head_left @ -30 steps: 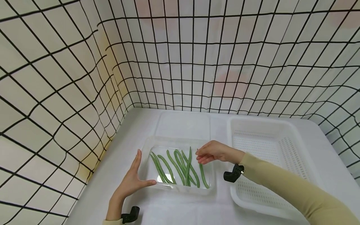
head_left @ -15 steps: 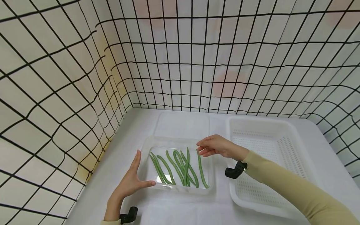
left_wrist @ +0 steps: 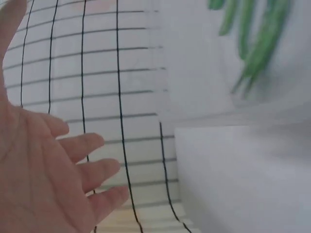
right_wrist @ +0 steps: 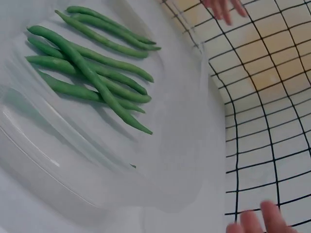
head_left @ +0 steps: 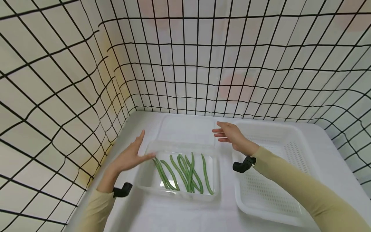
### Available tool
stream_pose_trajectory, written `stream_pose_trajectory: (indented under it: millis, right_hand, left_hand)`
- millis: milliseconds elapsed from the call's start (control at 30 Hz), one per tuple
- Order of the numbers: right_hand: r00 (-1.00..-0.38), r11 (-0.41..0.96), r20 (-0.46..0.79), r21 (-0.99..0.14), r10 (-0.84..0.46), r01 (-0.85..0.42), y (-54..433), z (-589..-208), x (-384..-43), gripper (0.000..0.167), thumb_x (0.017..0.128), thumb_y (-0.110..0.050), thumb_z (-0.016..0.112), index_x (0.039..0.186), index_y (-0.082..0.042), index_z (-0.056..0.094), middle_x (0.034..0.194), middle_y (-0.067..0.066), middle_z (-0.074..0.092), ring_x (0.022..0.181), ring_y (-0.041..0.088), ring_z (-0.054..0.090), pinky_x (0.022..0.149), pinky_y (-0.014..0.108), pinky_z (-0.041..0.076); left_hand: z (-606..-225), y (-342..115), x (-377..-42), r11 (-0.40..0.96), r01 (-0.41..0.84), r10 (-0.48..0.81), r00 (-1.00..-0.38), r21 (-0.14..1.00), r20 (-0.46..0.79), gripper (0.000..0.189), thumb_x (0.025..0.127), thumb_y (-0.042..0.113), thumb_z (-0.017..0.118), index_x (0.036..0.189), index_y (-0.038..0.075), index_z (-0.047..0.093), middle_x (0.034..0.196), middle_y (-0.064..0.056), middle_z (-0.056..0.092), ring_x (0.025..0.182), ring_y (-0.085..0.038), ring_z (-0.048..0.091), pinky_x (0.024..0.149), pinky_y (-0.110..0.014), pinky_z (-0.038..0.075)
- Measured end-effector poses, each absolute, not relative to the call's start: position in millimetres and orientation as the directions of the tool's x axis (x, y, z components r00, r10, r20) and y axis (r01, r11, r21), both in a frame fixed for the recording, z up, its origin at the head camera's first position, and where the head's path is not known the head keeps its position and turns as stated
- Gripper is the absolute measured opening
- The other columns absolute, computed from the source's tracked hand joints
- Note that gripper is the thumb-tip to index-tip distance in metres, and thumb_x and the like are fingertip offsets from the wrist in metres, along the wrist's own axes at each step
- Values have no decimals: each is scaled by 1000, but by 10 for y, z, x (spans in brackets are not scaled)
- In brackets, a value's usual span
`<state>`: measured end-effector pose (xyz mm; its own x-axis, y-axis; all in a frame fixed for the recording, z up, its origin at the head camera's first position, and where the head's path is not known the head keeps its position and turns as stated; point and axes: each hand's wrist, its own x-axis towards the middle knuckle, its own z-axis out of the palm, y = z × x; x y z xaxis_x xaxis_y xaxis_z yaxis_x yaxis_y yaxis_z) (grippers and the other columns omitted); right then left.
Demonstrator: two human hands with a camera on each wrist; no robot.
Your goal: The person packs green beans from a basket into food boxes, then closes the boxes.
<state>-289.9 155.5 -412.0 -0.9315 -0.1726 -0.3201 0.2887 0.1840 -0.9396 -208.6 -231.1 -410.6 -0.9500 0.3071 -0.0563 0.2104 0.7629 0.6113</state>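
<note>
Several green beans (head_left: 189, 175) lie in a clear plastic container (head_left: 179, 195) in the head view, spread side by side with some crossing; one bean (head_left: 206, 175) lies apart at the right. My left hand (head_left: 130, 156) is at the container's left side, thumb stretched over the rim. Its palm and spread fingers (left_wrist: 82, 145) show in the left wrist view, holding nothing. My right hand (head_left: 232, 135) hovers past the container's back right corner, fingers extended and nothing in them. In the right wrist view only its fingertips (right_wrist: 267, 218) show, away from the beans.
A white perforated plastic basket (head_left: 269, 190) stands to the right, partly under my right forearm. Behind the container a flat, see-through lid-like sheet (head_left: 188, 125) lies on the white table (head_left: 185, 219). Black grid netting (head_left: 179, 64) stands at the back and sides.
My right hand has let go of the rightmost bean and moved up, back and right, fingers straightening. My left hand has lifted off the container's front left and moved back and left.
</note>
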Motion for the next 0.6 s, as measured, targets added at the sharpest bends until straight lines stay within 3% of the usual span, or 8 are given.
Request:
stream_pose_trajectory:
  millis: [133,333,467,600]
  right_hand:
    - [-915,156,-374,-923,-152,351,1524,-4109,-3091,68,101,-45,35,152,-6,12,145,22,36,132,35,33,105,47,30]
    - [-846,79,-494,-869,-201,489,1380,-4289,-3356,72,97,-59,26,153,-27,-4,154,26,-2,140,41,-6,108,60,2]
    - [-827,123,-521,-854,-213,506,1299,-4400,-3451,73,96,-63,21,152,-28,-9,155,18,-15,139,37,-17,105,61,-7]
    - [-844,189,-499,-864,-200,466,1264,-4461,-3512,73,96,-63,17,152,-25,-9,154,6,-25,138,30,-23,105,59,-12]
  left_hand:
    - [-3832,-2119,-2676,710,130,355,-915,692,-192,86,93,65,34,152,16,-5,157,-7,-4,142,-30,-1,110,-55,7]
    - [-3917,-1782,-3373,679,-94,361,-821,728,-443,84,87,77,16,153,27,-3,156,-2,-17,140,-30,-14,105,-64,-1]
    - [-4188,-1615,-3644,663,-173,322,-813,728,-486,83,88,75,11,153,27,-3,154,-7,-24,139,-33,-18,105,-64,-3]
    - [-4317,-1527,-3760,661,-256,245,-815,706,-525,83,90,71,12,153,20,-3,152,-11,-26,138,-38,-16,106,-61,-1]
